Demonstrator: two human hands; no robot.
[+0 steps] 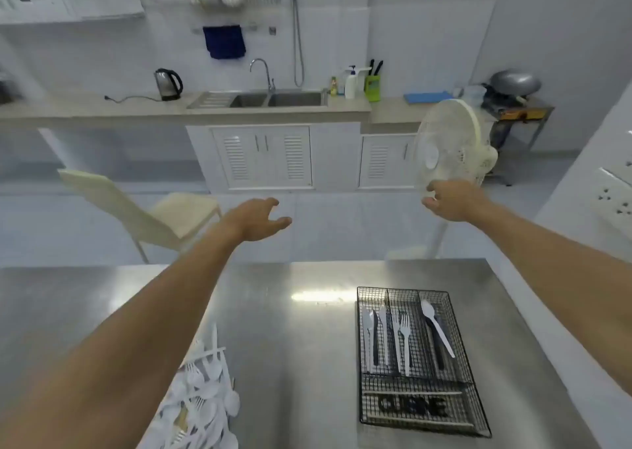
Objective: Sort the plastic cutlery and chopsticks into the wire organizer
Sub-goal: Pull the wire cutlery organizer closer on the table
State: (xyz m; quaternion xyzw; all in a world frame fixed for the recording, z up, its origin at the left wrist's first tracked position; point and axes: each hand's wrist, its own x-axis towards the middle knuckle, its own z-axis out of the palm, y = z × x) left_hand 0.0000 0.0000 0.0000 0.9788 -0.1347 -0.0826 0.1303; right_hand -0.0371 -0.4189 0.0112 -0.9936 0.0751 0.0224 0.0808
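Both hands are empty, fingers loosely spread: the left hand [258, 221] and right hand [451, 200] reach out past the far edge of the worktop [301, 363]. The pile of white plastic cutlery [205, 404] lies near left, partly under the left forearm; the wire organizer [417, 385] sits to the right, with pieces already in its slots. The next pick is probably best made by pinching one piece by its handle off the top of the pile, then laying it lengthwise with its own kind.

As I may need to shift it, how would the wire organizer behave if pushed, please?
The wire organizer looks light, being open mesh holding few plastic pieces. It would probably slide easily on the smooth steel table. Low and flat, it seems unlikely to tip.
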